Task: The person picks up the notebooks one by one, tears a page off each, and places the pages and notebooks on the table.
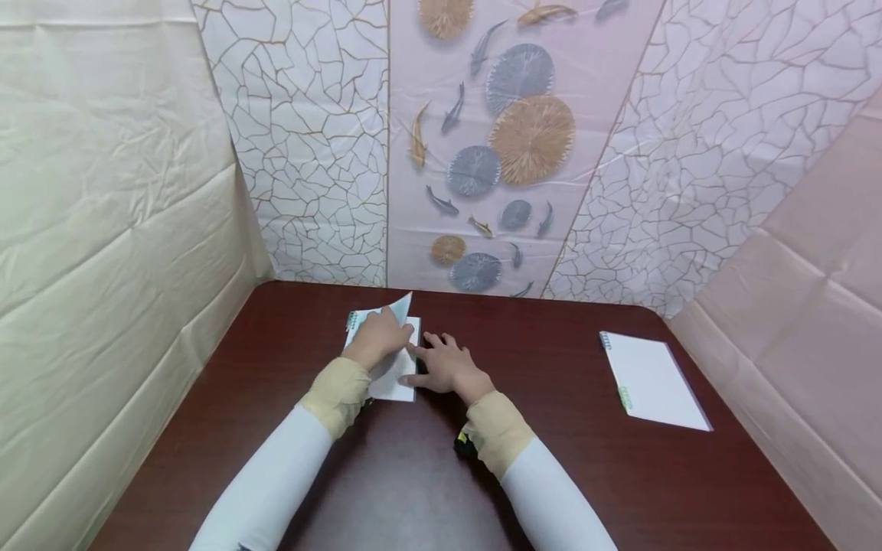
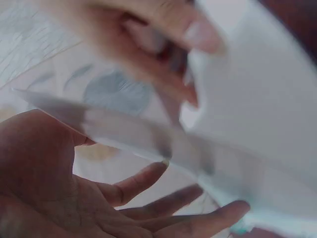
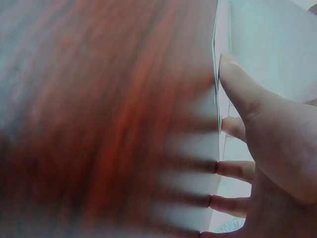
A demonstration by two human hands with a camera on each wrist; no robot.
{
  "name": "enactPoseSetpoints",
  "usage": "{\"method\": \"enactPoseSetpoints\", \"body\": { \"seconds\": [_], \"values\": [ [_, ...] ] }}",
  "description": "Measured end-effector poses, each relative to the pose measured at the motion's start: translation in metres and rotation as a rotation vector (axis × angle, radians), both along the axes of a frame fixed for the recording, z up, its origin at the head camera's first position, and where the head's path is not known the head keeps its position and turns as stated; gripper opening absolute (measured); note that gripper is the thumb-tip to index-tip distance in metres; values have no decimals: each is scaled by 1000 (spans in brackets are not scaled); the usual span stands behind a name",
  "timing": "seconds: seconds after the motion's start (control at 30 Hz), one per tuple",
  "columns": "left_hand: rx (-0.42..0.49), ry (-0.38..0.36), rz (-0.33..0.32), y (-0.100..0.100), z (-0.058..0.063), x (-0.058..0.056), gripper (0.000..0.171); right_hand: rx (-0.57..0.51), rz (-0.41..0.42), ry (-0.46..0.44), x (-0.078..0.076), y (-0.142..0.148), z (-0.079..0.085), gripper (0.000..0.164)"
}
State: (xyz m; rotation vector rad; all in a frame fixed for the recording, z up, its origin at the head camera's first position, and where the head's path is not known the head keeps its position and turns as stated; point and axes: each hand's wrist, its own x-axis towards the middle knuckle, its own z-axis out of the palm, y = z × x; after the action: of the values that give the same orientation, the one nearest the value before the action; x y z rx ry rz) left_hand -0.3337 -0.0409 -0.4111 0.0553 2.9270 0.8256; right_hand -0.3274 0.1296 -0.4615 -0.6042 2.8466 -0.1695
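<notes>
A spiral notebook (image 1: 394, 390) with white pages lies on the table toward the middle left, its coil at the far left corner. One sheet (image 1: 403, 306) stands raised and tilted. My left hand (image 1: 376, 337) is over the notebook against this sheet; in the left wrist view its extended fingers (image 2: 143, 181) lie along the lifted page (image 2: 129, 131). At the notebook's right edge, my right hand (image 1: 446, 363) has spread fingers. The right wrist view shows its thumb and fingertips touching the edge of the pages (image 3: 221, 99).
A second spiral notebook (image 1: 658, 380) lies on the right of the dark red table (image 1: 537, 459), a green patch on its left edge. Patterned cloth (image 1: 317, 138) hangs behind the table, with plain cloth walls at both sides. A black and yellow device (image 1: 465, 444) sits beneath the right wrist.
</notes>
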Motion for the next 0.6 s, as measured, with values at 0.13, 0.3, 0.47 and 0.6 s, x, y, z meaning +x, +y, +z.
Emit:
{"method": "enactPoseSetpoints", "body": {
  "seconds": [0.13, 0.3, 0.47, 0.6],
  "values": [
    [15, 40, -13, -28, 25, 0, 45, -11, 6, -23, -1, 1, 1, 81],
    [-63, 86, -18, -61, 55, 4, 31, -7, 14, -25, -2, 3, -1, 82],
    [-72, 80, 19, -90, 66, 7, 41, -31, 27, -18, -2, 6, -1, 82],
    [-116, 99, 55, -113, 63, 8, 33, -41, 31, -20, -3, 6, -3, 82]
  ]
}}
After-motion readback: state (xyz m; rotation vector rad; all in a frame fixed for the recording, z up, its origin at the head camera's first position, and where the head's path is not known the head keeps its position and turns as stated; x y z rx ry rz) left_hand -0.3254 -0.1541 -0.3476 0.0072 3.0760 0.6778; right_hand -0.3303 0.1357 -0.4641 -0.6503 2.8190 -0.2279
